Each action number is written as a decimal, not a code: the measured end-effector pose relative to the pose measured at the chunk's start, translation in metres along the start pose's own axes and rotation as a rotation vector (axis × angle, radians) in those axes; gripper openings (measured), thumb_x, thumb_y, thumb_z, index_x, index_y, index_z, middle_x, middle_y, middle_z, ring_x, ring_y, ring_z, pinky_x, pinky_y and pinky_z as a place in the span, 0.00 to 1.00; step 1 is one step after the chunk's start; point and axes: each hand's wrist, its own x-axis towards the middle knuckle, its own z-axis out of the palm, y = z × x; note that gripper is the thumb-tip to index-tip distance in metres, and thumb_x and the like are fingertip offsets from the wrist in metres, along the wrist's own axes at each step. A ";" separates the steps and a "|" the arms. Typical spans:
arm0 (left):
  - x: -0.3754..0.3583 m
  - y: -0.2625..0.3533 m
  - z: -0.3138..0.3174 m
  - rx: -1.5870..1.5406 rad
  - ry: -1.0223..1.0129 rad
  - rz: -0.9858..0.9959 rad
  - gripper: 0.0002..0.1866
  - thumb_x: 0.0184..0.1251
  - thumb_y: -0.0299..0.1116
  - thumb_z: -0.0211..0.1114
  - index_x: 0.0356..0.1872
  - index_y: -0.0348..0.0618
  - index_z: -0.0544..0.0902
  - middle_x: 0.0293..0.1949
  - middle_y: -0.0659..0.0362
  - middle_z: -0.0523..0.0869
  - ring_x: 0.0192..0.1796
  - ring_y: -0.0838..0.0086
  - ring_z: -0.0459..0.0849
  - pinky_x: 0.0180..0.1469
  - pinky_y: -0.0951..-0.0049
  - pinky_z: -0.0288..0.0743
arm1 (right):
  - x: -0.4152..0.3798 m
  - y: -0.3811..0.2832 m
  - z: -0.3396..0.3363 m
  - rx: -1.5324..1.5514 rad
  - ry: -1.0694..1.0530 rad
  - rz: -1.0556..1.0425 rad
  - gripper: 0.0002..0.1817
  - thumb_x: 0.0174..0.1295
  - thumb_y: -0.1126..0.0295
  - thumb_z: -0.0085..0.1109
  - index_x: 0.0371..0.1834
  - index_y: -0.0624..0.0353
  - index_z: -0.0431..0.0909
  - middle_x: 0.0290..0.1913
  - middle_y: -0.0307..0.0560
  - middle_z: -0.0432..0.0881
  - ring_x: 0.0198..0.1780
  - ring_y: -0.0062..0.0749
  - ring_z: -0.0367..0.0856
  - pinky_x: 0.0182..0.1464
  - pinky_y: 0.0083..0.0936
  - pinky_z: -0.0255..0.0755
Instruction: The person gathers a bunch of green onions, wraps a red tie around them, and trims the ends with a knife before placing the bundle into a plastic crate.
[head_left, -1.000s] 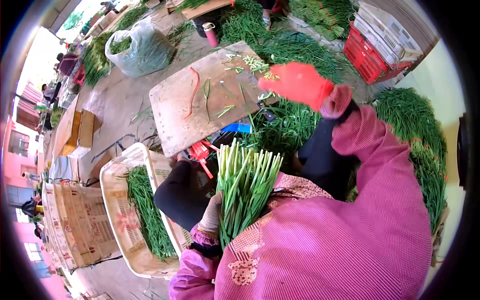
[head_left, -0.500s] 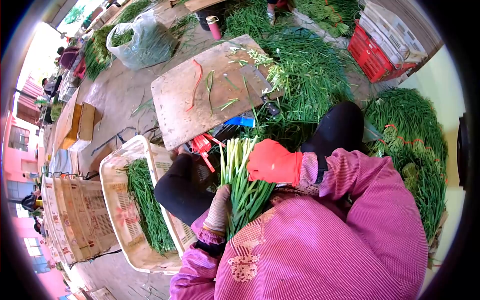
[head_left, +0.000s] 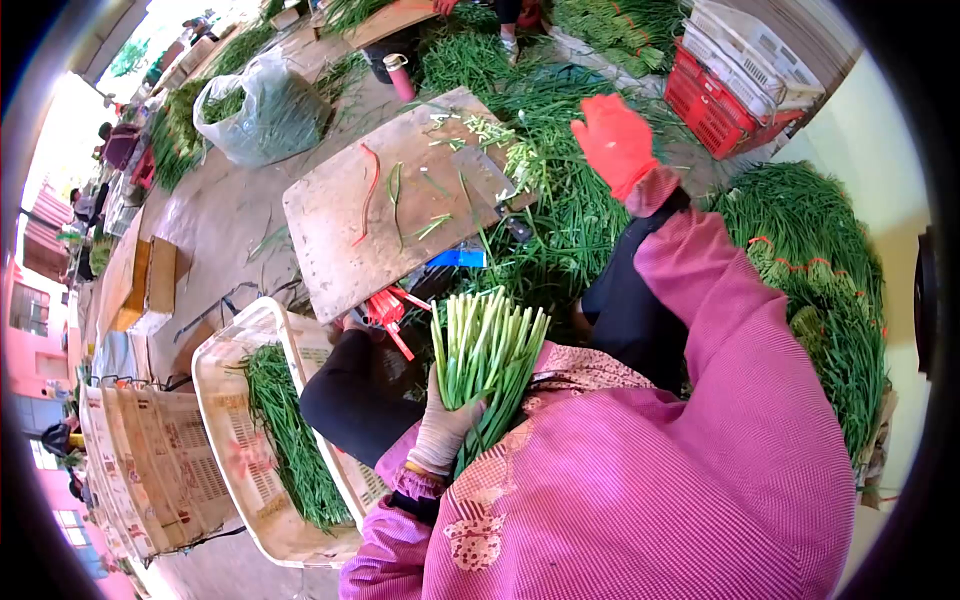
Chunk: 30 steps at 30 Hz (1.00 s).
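Observation:
My left hand, in a pale glove, is closed around a bunch of green chives in front of my body. Their whitish cut ends point up and away from me; the lower leaves run down against my jacket. My right hand, in a red glove, is raised over the loose pile of chives, fingers apart and nothing seen in them. A wooden board lies ahead, bearing a knife, cut scraps and a red strip. Red ties hang at the board's near edge.
To my left stands a white plastic crate with chives inside. Tied chive bundles are stacked at right. Further off are a red crate, a plastic bag, a pink bottle and other people.
My right hand has let go of the chives and moved up and right over the loose pile. My left hand still grips the bunch, which now fans wider.

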 end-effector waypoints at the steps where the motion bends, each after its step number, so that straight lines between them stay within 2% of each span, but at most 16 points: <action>1: -0.001 0.000 -0.001 -0.129 -0.019 -0.024 0.47 0.56 0.21 0.69 0.73 0.45 0.48 0.59 0.56 0.74 0.57 0.71 0.75 0.60 0.71 0.70 | -0.002 0.014 -0.002 -0.043 0.040 -0.170 0.19 0.56 0.49 0.58 0.29 0.56 0.82 0.26 0.51 0.80 0.29 0.50 0.82 0.30 0.43 0.76; 2: -0.001 0.001 -0.002 -0.142 -0.013 -0.028 0.46 0.57 0.21 0.68 0.73 0.45 0.50 0.59 0.57 0.74 0.57 0.71 0.75 0.60 0.70 0.70 | -0.002 0.020 -0.005 -0.087 0.077 -0.339 0.26 0.56 0.43 0.57 0.28 0.58 0.82 0.26 0.53 0.80 0.29 0.53 0.82 0.33 0.45 0.76; 3: -0.001 0.002 -0.003 -0.156 -0.007 -0.030 0.45 0.57 0.21 0.68 0.73 0.46 0.51 0.59 0.57 0.74 0.57 0.71 0.75 0.61 0.70 0.70 | -0.007 0.002 -0.034 0.058 -0.756 -0.143 0.38 0.51 0.31 0.53 0.24 0.64 0.82 0.27 0.59 0.81 0.31 0.56 0.81 0.37 0.48 0.74; 4: -0.001 0.007 -0.002 -0.197 -0.025 -0.042 0.43 0.58 0.22 0.68 0.72 0.46 0.53 0.59 0.58 0.74 0.58 0.71 0.75 0.61 0.70 0.70 | -0.026 -0.009 -0.047 0.112 -0.979 -0.249 0.46 0.51 0.25 0.48 0.21 0.69 0.81 0.27 0.63 0.81 0.32 0.57 0.81 0.39 0.48 0.74; 5: -0.002 0.009 -0.002 -0.196 -0.028 -0.044 0.43 0.58 0.22 0.68 0.72 0.46 0.53 0.59 0.58 0.74 0.58 0.71 0.75 0.61 0.70 0.70 | -0.043 -0.020 -0.045 0.164 -1.285 -0.336 0.47 0.52 0.24 0.45 0.26 0.68 0.83 0.31 0.65 0.82 0.37 0.58 0.81 0.43 0.47 0.74; 7: -0.001 0.012 -0.001 -0.236 -0.039 -0.074 0.44 0.57 0.23 0.70 0.72 0.46 0.53 0.59 0.57 0.74 0.59 0.70 0.74 0.62 0.69 0.70 | -0.089 -0.045 -0.035 0.217 -1.575 -0.377 0.51 0.55 0.23 0.37 0.43 0.69 0.81 0.43 0.65 0.83 0.48 0.54 0.80 0.52 0.42 0.71; 8: -0.002 0.013 -0.002 -0.215 -0.013 -0.105 0.46 0.56 0.24 0.71 0.73 0.46 0.53 0.60 0.57 0.74 0.59 0.69 0.74 0.62 0.68 0.69 | -0.116 -0.054 -0.007 0.356 -1.749 -0.408 0.52 0.56 0.22 0.35 0.47 0.68 0.80 0.44 0.61 0.83 0.48 0.48 0.81 0.53 0.40 0.71; 10: -0.003 0.010 -0.005 -0.210 -0.011 -0.099 0.46 0.55 0.25 0.72 0.73 0.46 0.53 0.60 0.57 0.74 0.60 0.69 0.74 0.63 0.67 0.69 | -0.148 -0.076 0.010 1.063 -1.918 -0.177 0.43 0.64 0.30 0.36 0.52 0.65 0.78 0.49 0.51 0.83 0.52 0.40 0.80 0.59 0.35 0.70; 11: -0.004 0.009 -0.006 -0.211 -0.011 -0.090 0.47 0.55 0.25 0.73 0.73 0.46 0.53 0.60 0.57 0.74 0.60 0.69 0.74 0.63 0.67 0.69 | -0.161 -0.092 0.004 1.503 -1.972 0.309 0.39 0.62 0.32 0.46 0.59 0.55 0.74 0.51 0.40 0.81 0.46 0.29 0.79 0.49 0.33 0.74; 13: -0.008 0.023 0.002 -0.258 -0.003 -0.074 0.47 0.53 0.26 0.74 0.73 0.45 0.55 0.62 0.57 0.73 0.61 0.69 0.74 0.64 0.67 0.68 | -0.157 -0.119 -0.001 1.941 -1.931 0.502 0.37 0.61 0.35 0.51 0.62 0.53 0.72 0.55 0.39 0.80 0.50 0.27 0.80 0.52 0.32 0.75; 16: -0.011 0.021 -0.011 -0.200 -0.006 -0.026 0.47 0.53 0.28 0.75 0.72 0.44 0.55 0.62 0.57 0.73 0.62 0.69 0.73 0.65 0.67 0.66 | -0.132 -0.144 -0.043 1.982 -1.643 0.577 0.37 0.62 0.39 0.54 0.68 0.50 0.65 0.57 0.37 0.79 0.55 0.27 0.79 0.57 0.33 0.74; 19: -0.018 0.038 -0.008 -0.196 -0.020 0.012 0.47 0.53 0.27 0.75 0.72 0.43 0.56 0.62 0.59 0.73 0.62 0.71 0.72 0.65 0.68 0.66 | -0.134 -0.152 -0.029 2.149 -1.653 0.389 0.37 0.62 0.40 0.55 0.69 0.48 0.63 0.58 0.38 0.78 0.55 0.27 0.79 0.57 0.34 0.75; 23: -0.021 0.040 -0.002 -0.072 0.034 0.086 0.45 0.53 0.19 0.69 0.72 0.44 0.55 0.61 0.58 0.74 0.61 0.72 0.73 0.63 0.71 0.67 | -0.130 -0.155 -0.036 2.258 -1.669 0.347 0.41 0.62 0.43 0.57 0.74 0.47 0.54 0.65 0.41 0.71 0.62 0.31 0.74 0.61 0.36 0.71; 27: -0.024 0.036 0.005 -0.081 0.070 0.126 0.44 0.54 0.19 0.70 0.72 0.44 0.55 0.60 0.59 0.75 0.60 0.72 0.74 0.62 0.71 0.68 | -0.130 -0.164 -0.038 2.264 -1.540 0.398 0.32 0.66 0.56 0.58 0.71 0.54 0.60 0.61 0.42 0.75 0.59 0.31 0.76 0.60 0.33 0.71; 28: -0.025 0.035 0.005 -0.038 0.085 0.137 0.43 0.55 0.19 0.70 0.71 0.44 0.56 0.59 0.59 0.76 0.59 0.73 0.75 0.62 0.71 0.69 | -0.128 -0.166 -0.043 2.239 -1.501 0.442 0.26 0.66 0.63 0.59 0.65 0.58 0.67 0.55 0.44 0.80 0.54 0.31 0.80 0.57 0.31 0.74; 30: -0.028 0.045 0.000 0.067 0.072 0.077 0.41 0.56 0.21 0.70 0.70 0.43 0.58 0.57 0.58 0.76 0.57 0.73 0.75 0.61 0.71 0.69 | -0.129 -0.168 -0.043 2.203 -1.459 0.493 0.20 0.64 0.67 0.59 0.59 0.59 0.73 0.48 0.43 0.83 0.47 0.29 0.83 0.52 0.29 0.77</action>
